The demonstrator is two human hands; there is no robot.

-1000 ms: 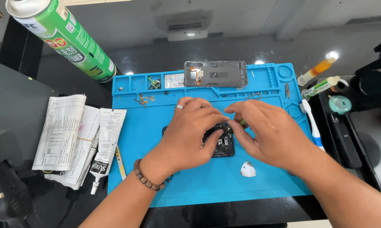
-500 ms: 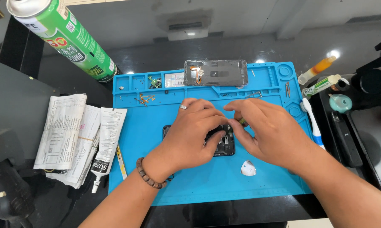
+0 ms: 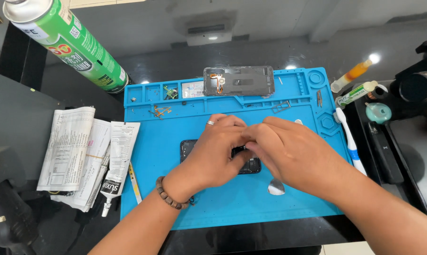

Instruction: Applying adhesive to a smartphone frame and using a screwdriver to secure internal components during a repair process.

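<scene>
Both hands, left hand [image 3: 218, 153] and right hand [image 3: 289, 153], pinch down on the dark phone [image 3: 220, 158] mid blue mat [image 3: 175, 203], steadying it; back cover [image 3: 239, 81] parked at 12 o'clock.

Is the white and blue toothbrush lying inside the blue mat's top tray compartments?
No, the toothbrush lies along the right edge of the blue mat, below those compartments.

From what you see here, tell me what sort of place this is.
Probably a phone repair bench: both hands work on a dark phone on a blue repair mat, with a removed back cover in its tray.
</scene>
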